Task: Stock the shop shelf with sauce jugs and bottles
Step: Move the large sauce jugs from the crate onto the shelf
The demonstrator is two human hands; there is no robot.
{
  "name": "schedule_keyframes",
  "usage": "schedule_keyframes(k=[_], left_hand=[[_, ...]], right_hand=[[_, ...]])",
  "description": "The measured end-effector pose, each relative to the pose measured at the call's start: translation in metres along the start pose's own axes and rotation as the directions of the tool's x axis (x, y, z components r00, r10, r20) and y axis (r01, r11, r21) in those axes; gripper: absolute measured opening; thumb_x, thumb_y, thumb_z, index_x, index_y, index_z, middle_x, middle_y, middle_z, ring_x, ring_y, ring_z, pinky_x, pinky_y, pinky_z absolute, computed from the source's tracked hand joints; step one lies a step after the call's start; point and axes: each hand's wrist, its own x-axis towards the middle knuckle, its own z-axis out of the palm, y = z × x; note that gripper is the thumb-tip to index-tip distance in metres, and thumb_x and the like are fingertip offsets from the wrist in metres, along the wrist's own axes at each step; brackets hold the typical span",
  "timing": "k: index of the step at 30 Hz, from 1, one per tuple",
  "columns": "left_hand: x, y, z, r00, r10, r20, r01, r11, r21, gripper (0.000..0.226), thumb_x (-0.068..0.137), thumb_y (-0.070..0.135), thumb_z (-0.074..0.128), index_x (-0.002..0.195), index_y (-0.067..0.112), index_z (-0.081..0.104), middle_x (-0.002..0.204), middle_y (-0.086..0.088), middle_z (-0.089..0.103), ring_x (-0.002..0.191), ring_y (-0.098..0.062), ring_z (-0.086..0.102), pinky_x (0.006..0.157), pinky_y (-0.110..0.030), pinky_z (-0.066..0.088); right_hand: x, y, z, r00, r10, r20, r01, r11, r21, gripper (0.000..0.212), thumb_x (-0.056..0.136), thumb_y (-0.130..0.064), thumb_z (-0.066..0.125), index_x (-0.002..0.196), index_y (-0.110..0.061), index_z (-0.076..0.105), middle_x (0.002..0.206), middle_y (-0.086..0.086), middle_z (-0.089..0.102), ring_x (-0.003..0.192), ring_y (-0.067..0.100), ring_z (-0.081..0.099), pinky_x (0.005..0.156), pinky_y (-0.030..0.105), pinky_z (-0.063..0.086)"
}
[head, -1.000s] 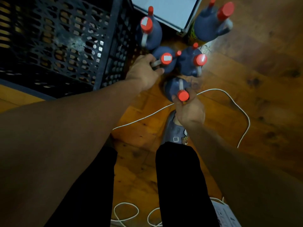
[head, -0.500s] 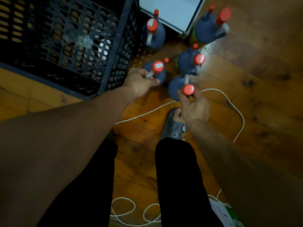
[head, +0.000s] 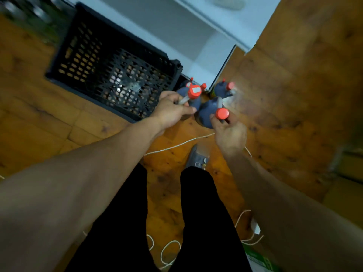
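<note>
The jugs stand grouped on the floor (head: 294, 95) at the foot of the shelf (head: 196, 40), which lies at 12 o'clock from the hands. This staging keeps the carry to the shelf short. The black crate (head: 110, 75) sits at 10 o'clock, touching the shelf base. No jug shows inside it.

One jug is taken per hand, so two can probably go to the shelf in one trip.

Left hand (head: 170, 110): the fingers are curled tight round the grey handle (head: 183, 100) of the left jug (head: 196, 104). The thumb lies across the top. A handle grip suits a heavy, full jug.

Right hand (head: 228, 130): it grips the right jug (head: 207, 110) at the neck, just under the red cap (head: 222, 113). The thumb is on one side and the fingers on the other. That jug's handle points to 12 o'clock, away from the hand, which likely explains the neck grip. This hold is judged less secure under load.

The two hands are near each other but apart, and the two held jugs touch or nearly touch. The frame is blurred, so it cannot be told whether their bases are off the floor.

A third jug (head: 221, 92) stands unheld at 1 o'clock, at the shelf corner. More caps show behind the left jug; their count is unclear.

A white cord (head: 176, 144) crosses the floor at 6 o'clock from the hands, near the shoe (head: 197, 158). It is a possible trip hazard.
</note>
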Motion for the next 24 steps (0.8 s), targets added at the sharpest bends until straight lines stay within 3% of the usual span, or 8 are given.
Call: schedule_keyframes(k=[3, 6, 8, 10, 13, 16, 20, 24], left_hand=[[-0.037, 0.049, -0.031, 0.995, 0.100, -0.018, -0.100, 0.995, -0.020, 0.019, 0.078, 0.017, 0.077, 0.072, 0.021, 0.059, 0.121, 0.002, 0.037, 0.105, -0.004, 0.043, 0.081, -0.008, 0.031], [-0.073, 0.096, -0.067, 0.981, 0.190, -0.044, -0.193, 0.979, -0.060, 0.019, 0.077, 0.011, 0.076, 0.069, 0.020, 0.061, 0.121, 0.000, 0.038, 0.106, -0.006, 0.045, 0.084, -0.006, 0.035], [-0.096, 0.127, -0.092, 0.968, 0.242, -0.060, -0.248, 0.962, -0.112, 0.017, 0.078, 0.010, 0.075, 0.070, 0.019, 0.062, 0.123, -0.001, 0.040, 0.111, -0.012, 0.049, 0.097, -0.020, 0.039], [-0.120, 0.159, -0.117, 0.952, 0.298, -0.067, -0.304, 0.942, -0.141, 0.011, 0.078, 0.012, 0.075, 0.075, 0.015, 0.065, 0.127, -0.005, 0.043, 0.112, -0.016, 0.052, 0.100, -0.028, 0.041], [-0.156, 0.205, -0.151, 0.928, 0.365, -0.074, -0.372, 0.917, -0.146, 0.024, 0.068, 0.021, 0.079, 0.076, 0.008, 0.060, 0.113, -0.020, 0.052, 0.095, -0.018, 0.054, 0.082, -0.030, 0.041], [-0.191, 0.244, -0.190, 0.899, 0.432, -0.072, -0.438, 0.885, -0.155, 0.029, 0.072, 0.013, 0.077, 0.092, -0.001, 0.061, 0.085, -0.015, 0.056, 0.083, -0.019, 0.055, 0.071, -0.030, 0.038], [-0.231, 0.292, -0.230, 0.847, 0.529, -0.041, -0.529, 0.836, -0.147, 0.019, 0.074, 0.007, 0.073, 0.088, 0.003, 0.060, 0.081, -0.008, 0.057, 0.080, -0.016, 0.053, 0.066, -0.026, 0.036], [-0.264, 0.339, -0.261, 0.842, 0.539, -0.032, -0.534, 0.822, -0.197, 0.015, 0.083, 0.003, 0.064, 0.096, 0.011, 0.063, 0.088, -0.007, 0.062, 0.076, -0.015, 0.056, 0.058, -0.021, 0.041]], right_hand=[[-0.029, -0.055, -0.033, 0.997, -0.025, -0.070, 0.028, 0.999, 0.028, 0.031, 0.082, -0.039, 0.068, 0.104, -0.018, 0.072, 0.093, 0.012, 0.072, 0.091, 0.028, 0.065, 0.067, 0.025, 0.036], [-0.057, -0.108, -0.062, 0.982, -0.122, -0.145, 0.131, 0.990, 0.057, 0.029, 0.079, -0.042, 0.067, 0.096, -0.019, 0.072, 0.086, 0.011, 0.071, 0.085, 0.029, 0.065, 0.066, 0.030, 0.044], [-0.072, -0.145, -0.084, 0.969, -0.151, -0.194, 0.171, 0.981, 0.091, 0.027, 0.077, -0.045, 0.066, 0.085, -0.020, 0.069, 0.077, 0.007, 0.068, 0.078, 0.028, 0.064, 0.066, 0.034, 0.047], [-0.088, -0.184, -0.107, 0.951, -0.198, -0.236, 0.227, 0.968, 0.105, 0.021, 0.078, -0.043, 0.068, 0.075, -0.022, 0.065, 0.071, 0.002, 0.066, 0.072, 0.022, 0.060, 0.063, 0.033, 0.046], [-0.117, -0.239, -0.138, 0.912, -0.285, -0.295, 0.340, 0.928, 0.153, 0.013, 0.079, -0.036, 0.073, 0.075, -0.025, 0.067, 0.069, -0.001, 0.063, 0.070, 0.015, 0.056, 0.061, 0.027, 0.040], [-0.140, -0.289, -0.162, 0.861, -0.346, -0.373, 0.425, 0.892, 0.154, 0.013, 0.079, -0.033, 0.075, 0.080, -0.021, 0.071, 0.071, 0.001, 0.063, 0.072, 0.015, 0.057, 0.062, 0.025, 0.036], [-0.169, -0.348, -0.193, 0.802, -0.397, -0.446, 0.496, 0.859, 0.125, 0.021, 0.079, -0.035, 0.074, 0.067, -0.021, 0.064, 0.062, 0.002, 0.056, 0.068, 0.018, 0.053, 0.054, 0.027, 0.032], [-0.184, -0.388, -0.217, 0.775, -0.387, -0.499, 0.525, 0.835, 0.168, 0.018, 0.076, -0.038, 0.075, 0.074, -0.021, 0.070, 0.071, 0.000, 0.064, 0.076, 0.018, 0.061, 0.066, 0.029, 0.044]])
